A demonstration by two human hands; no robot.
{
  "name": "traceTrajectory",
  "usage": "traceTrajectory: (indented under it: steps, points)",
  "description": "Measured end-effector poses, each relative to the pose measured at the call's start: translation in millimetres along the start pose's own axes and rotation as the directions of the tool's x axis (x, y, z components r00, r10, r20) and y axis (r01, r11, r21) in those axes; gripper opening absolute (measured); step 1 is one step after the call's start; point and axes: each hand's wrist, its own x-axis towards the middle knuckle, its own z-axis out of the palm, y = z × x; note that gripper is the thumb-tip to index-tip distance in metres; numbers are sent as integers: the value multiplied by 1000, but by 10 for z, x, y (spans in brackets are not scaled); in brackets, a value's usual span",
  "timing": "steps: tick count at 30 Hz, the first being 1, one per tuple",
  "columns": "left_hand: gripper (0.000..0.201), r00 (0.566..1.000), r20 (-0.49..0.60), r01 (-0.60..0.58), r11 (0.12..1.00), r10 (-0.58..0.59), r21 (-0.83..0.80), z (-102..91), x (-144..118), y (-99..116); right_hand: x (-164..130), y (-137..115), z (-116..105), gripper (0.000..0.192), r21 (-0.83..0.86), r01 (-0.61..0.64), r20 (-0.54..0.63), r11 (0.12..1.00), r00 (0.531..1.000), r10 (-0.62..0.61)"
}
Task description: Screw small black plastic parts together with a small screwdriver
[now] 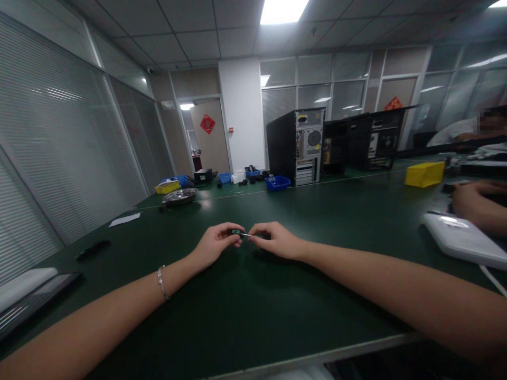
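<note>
Clearly, both hands meet over the dark green table (245,316), a little in front of the black computer tower (295,145) that stands farther back on it. The left hand (216,244) pinches a small dark green part (236,231) between thumb and fingertips, so this grip is closed on the part. The right hand (275,240) is also closed, and its fingertips press a thin light piece, perhaps a pin or a small tool; it is too small to tell which. This piece points from the right hand toward the green part and seems to touch it.

For such fine work, I judge that both wrists should rest on the table, nearer to the person than the tower, so the fingers do not shake. The left hand should hold the part steady and turned toward the eyes, while the right hand moves slowly and straight. Too much force could bend the thin piece or let the part slip from the fingers.

To the right of the tower, another person's hand (473,203) lies near a white flat device (461,240), and a yellow bin (424,174) stands behind it.
</note>
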Motion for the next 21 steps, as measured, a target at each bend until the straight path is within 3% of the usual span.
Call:
traceTrajectory:
  steps: [6, 13, 21]
  points:
    - [28, 998, 56, 3, 998, 0, -55, -28, -3, -48, -9, -20, -35, 25, 57, 3, 59, 998, 998, -7]
    - [30, 990, 96, 125, 971, -107, -204, -13, 0, -19, -1, 23, -22, 26, 150, -3, 78, 989, 997, -9]
    - [27, 991, 39, 133, 954, -127, -267, 4, -3, 48, -11, 25, -12, 26, 100, -13, 41, 995, 999, 9]
